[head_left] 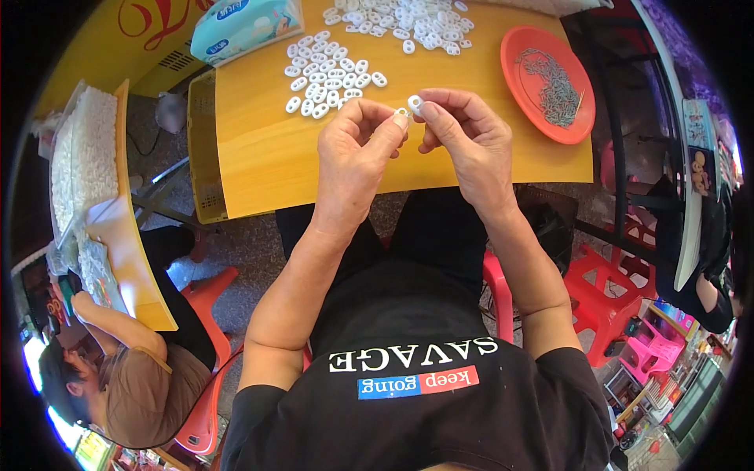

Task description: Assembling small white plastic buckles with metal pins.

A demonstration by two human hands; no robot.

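Over the near part of the wooden-topped table, my left hand pinches a small whitish plastic piece between thumb and forefinger. My right hand pinches a white plastic piece with a round hole right beside it. The two pieces meet or nearly meet; I cannot tell if they are joined. Beyond my left hand lies a loose group of white oval two-holed pieces. A denser heap of white pieces is farther back. Right of my right hand, a red plate holds many thin grey metal pins.
A blue tissue pack rests at the table's far left corner, with a yellow crate beside the table. At left, a seated person works at another table holding a bin of white pieces. Red stools stand at right.
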